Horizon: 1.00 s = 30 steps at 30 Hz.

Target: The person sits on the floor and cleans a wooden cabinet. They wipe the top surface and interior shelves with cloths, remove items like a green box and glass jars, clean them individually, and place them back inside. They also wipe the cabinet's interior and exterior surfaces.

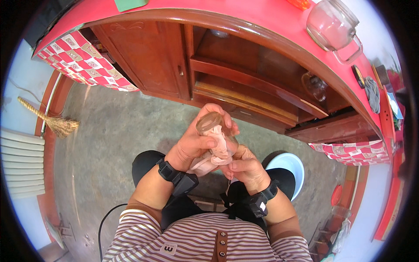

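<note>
My left hand [193, 139] is wrapped around a clear glass vessel [209, 120] in front of my lap, its round rim tilted up towards me. A pale pink cloth [220, 145] lies bunched along the glass, with a loose end hanging below near my left wrist. Whether part of the cloth is inside the glass, I cannot tell. My right hand [247, 165] pinches the cloth at the lower end of the glass, thumb and fingers together. Much of the glass is hidden by the cloth and my fingers.
Ahead stands a brown wooden cabinet [144, 59] with a red top holding a handled glass jar [330, 24] and a grey cloth [372, 95]. Another glass jar [314, 85] sits on a shelf. A light-blue basin [296, 173] is beside my right knee; a straw broom [60, 124] leans left.
</note>
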Motion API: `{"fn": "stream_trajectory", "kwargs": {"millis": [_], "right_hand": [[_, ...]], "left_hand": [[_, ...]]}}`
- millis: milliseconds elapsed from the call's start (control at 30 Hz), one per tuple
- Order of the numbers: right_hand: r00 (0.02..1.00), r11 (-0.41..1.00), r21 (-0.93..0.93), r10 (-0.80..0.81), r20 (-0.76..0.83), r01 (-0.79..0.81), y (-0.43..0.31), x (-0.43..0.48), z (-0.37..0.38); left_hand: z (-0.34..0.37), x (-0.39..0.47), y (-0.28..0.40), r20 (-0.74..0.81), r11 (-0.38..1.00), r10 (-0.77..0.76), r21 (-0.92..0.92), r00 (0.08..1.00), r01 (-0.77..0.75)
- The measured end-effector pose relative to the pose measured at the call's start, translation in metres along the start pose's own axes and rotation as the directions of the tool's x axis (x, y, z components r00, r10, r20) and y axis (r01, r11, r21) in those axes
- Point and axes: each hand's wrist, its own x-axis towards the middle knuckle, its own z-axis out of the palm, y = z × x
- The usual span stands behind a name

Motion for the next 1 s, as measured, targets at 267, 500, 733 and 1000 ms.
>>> {"fn": "stream_trajectory", "kwargs": {"millis": [267, 500, 733, 1000], "right_hand": [[0.851, 0.575, -0.814, -0.468, -0.239, 0.088, 0.0, 0.016, -0.011], [0.823, 0.068, -0.996, -0.569, 0.011, 0.061, 0.015, 0.02, -0.006], [0.957, 0.951, -0.308, -0.088, -0.275, -0.001, -0.011, 0.004, -0.004], [0.963, 0.957, 0.147, -0.23, -0.138, 0.25, -0.025, 0.003, -0.008]], "left_hand": [[-0.002, 0.007, -0.015, -0.231, 0.999, 0.026, 0.035, 0.972, -0.018], [-0.008, 0.001, -0.023, -0.238, 0.998, 0.047, 0.055, 0.97, -0.035], [-0.012, 0.004, -0.004, -0.253, 0.993, 0.116, 0.035, 0.961, -0.111], [-0.022, 0.008, 0.006, -0.338, 0.966, 0.092, -0.2, 0.937, -0.167]]}}
